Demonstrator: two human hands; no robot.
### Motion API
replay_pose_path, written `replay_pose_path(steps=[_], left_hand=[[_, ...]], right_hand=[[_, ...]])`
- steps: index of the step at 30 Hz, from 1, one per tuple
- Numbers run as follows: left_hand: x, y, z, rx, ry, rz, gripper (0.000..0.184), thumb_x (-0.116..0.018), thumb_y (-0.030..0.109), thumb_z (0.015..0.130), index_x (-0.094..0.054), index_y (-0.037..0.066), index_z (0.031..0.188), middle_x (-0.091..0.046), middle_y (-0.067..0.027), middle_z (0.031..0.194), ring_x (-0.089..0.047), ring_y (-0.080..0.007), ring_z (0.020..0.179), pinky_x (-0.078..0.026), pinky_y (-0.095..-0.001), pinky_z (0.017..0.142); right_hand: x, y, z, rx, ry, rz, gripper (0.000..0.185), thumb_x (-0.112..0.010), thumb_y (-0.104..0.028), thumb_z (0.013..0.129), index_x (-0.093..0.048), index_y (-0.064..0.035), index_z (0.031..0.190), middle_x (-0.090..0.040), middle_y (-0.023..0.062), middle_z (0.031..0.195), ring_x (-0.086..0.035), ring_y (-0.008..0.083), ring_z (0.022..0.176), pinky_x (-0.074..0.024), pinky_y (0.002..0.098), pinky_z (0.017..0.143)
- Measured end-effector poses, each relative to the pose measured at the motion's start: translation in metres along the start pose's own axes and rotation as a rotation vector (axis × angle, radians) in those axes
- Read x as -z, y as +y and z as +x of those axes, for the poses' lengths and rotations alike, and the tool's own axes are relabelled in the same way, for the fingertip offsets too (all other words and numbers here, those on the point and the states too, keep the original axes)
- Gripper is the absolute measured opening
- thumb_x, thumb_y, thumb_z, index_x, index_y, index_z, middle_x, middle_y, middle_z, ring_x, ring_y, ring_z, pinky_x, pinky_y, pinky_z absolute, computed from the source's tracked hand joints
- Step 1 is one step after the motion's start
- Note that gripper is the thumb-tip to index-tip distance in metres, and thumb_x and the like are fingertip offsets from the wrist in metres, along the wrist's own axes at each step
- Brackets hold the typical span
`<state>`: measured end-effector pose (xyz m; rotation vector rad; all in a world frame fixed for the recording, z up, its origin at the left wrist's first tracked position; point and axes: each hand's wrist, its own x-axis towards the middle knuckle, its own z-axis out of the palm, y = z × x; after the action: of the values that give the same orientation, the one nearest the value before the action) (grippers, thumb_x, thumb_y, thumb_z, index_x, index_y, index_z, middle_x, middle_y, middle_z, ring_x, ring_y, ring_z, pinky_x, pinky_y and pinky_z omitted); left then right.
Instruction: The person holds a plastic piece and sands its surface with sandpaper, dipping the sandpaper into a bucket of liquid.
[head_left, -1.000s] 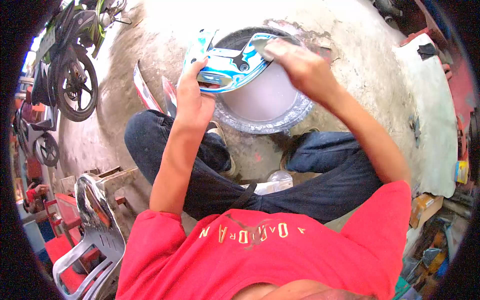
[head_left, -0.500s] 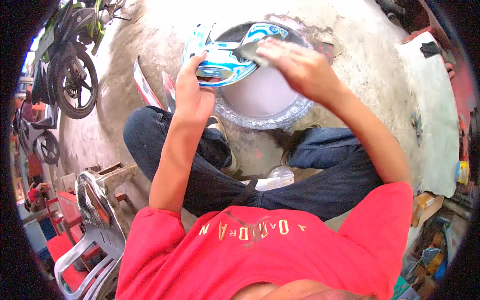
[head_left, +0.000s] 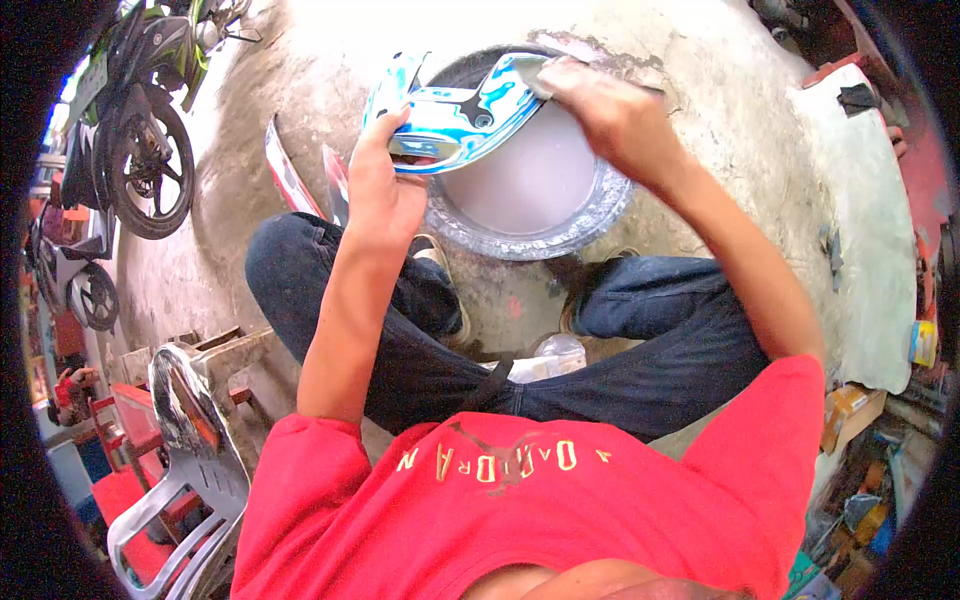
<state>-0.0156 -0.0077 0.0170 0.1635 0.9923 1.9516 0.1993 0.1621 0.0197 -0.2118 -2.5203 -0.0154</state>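
Observation:
My left hand (head_left: 385, 180) is wrapped round the left end of a blue-and-white motorcycle body panel (head_left: 500, 95). The panel is held tilted over a round basin (head_left: 520, 246) of cloudy, greyish water (head_left: 525, 190). At the panel's far right tip, my right hand (head_left: 612, 112) presses a grey sheet that looks like sandpaper (head_left: 530, 72) against the surface; its fingers are closed and cover most of the sheet. Patches of white and blue show on the panel, with a dark hole near its middle.
Red-and-white panels (head_left: 290, 170) lie on the concrete floor left of the basin. A motorcycle (head_left: 150, 150) stands at upper left. A grey plastic chair (head_left: 205, 480) is at lower left. On the right are a pale board (head_left: 870, 250) and a cardboard box (head_left: 850, 415).
My right hand has slid up and right along the panel, from its middle to its far right tip, with the grey sheet. The left hand keeps nearly the same hold.

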Motion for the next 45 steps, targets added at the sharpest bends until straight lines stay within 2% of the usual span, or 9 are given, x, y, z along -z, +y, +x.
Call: replay_pose_path(steps=[5,8,15,19,24,29,35,41,45], left_hand=[[0.006,-0.003,0.001,0.016,-0.027,0.056,0.033,-0.063,0.011,0.090,-0.058,0.003,0.121,-0.064,-0.0084,0.112,-0.064,-0.0205,0.101,-0.052,-0.0360,0.086],[0.002,-0.003,-0.001,0.005,-0.015,0.048,0.032,-0.064,0.011,0.090,-0.058,0.003,0.120,-0.065,-0.0082,0.111,-0.064,-0.0205,0.101,-0.052,-0.0361,0.085],[0.002,-0.004,-0.001,0.021,0.004,0.051,0.034,-0.064,0.010,0.089,-0.058,0.002,0.122,-0.064,-0.0086,0.112,-0.064,-0.0210,0.102,-0.052,-0.0367,0.087],[-0.006,-0.001,-0.007,0.007,0.010,0.033,0.030,-0.064,0.009,0.090,-0.060,0.000,0.118,-0.067,-0.0098,0.109,-0.066,-0.0230,0.100,-0.053,-0.0371,0.088],[-0.002,-0.002,-0.005,0.039,-0.024,0.027,0.030,-0.065,0.010,0.090,-0.060,0.000,0.118,-0.067,-0.0090,0.108,-0.066,-0.0218,0.099,-0.054,-0.0372,0.087],[0.002,-0.004,-0.003,0.020,-0.018,0.045,0.031,-0.066,0.010,0.089,-0.060,0.000,0.118,-0.067,-0.0091,0.108,-0.066,-0.0217,0.098,-0.054,-0.0365,0.087],[0.006,-0.004,0.000,0.009,-0.042,0.076,0.030,-0.066,0.011,0.090,-0.061,-0.001,0.117,-0.068,-0.0092,0.107,-0.067,-0.0215,0.097,-0.054,-0.0356,0.085],[-0.002,-0.003,-0.005,0.005,-0.044,0.082,0.030,-0.066,0.011,0.090,-0.061,0.000,0.117,-0.068,-0.0088,0.107,-0.067,-0.0220,0.097,-0.054,-0.0358,0.086],[-0.005,-0.004,-0.007,0.024,-0.081,0.073,0.030,-0.066,0.012,0.089,-0.061,0.002,0.117,-0.067,-0.0070,0.107,-0.066,-0.0186,0.096,-0.053,-0.0334,0.082]], right_hand=[[0.007,-0.035,0.004,0.155,0.016,0.092,0.039,-0.056,-0.004,0.088,-0.063,-0.0044,0.126,-0.067,0.0143,0.125,-0.064,0.0289,0.119,-0.0512,0.0385,0.102],[0.001,0.011,-0.002,-0.047,-0.044,-0.035,0.040,-0.055,-0.003,0.089,-0.062,-0.0060,0.127,-0.066,0.0148,0.127,-0.064,0.0273,0.119,-0.0517,0.0364,0.101],[0.009,-0.047,0.007,0.194,0.018,0.111,0.038,-0.057,-0.006,0.088,-0.062,-0.0050,0.126,-0.065,0.0142,0.127,-0.063,0.0282,0.120,-0.0513,0.0380,0.102],[0.003,0.009,0.004,-0.061,-0.041,-0.091,0.038,-0.056,-0.004,0.088,-0.063,-0.0040,0.126,-0.065,0.0164,0.127,-0.064,0.0287,0.119,-0.0523,0.0381,0.100],[0.009,-0.052,0.007,0.133,0.016,0.078,0.040,-0.056,-0.004,0.087,-0.062,-0.0044,0.127,-0.065,0.0147,0.127,-0.063,0.0283,0.120,-0.0515,0.0391,0.101],[0.000,0.003,-0.001,-0.061,-0.024,0.003,0.039,-0.056,-0.004,0.089,-0.061,-0.0022,0.127,-0.066,0.0165,0.125,-0.064,0.0300,0.117,-0.0516,0.0387,0.101],[0.010,-0.062,0.005,0.164,-0.014,0.107,0.038,-0.057,-0.004,0.087,-0.063,-0.0047,0.125,-0.066,0.0131,0.127,-0.062,0.0273,0.121,-0.0500,0.0379,0.104],[0.009,-0.004,0.004,-0.130,-0.074,0.067,0.033,-0.056,-0.005,0.089,-0.066,-0.0054,0.120,-0.067,0.0163,0.123,-0.065,0.0297,0.117,-0.0520,0.0389,0.100],[0.013,-0.070,0.005,0.224,-0.026,0.087,0.038,-0.055,-0.006,0.088,-0.062,-0.0005,0.125,-0.065,0.0126,0.128,-0.061,0.0278,0.122,-0.0484,0.0381,0.106]])
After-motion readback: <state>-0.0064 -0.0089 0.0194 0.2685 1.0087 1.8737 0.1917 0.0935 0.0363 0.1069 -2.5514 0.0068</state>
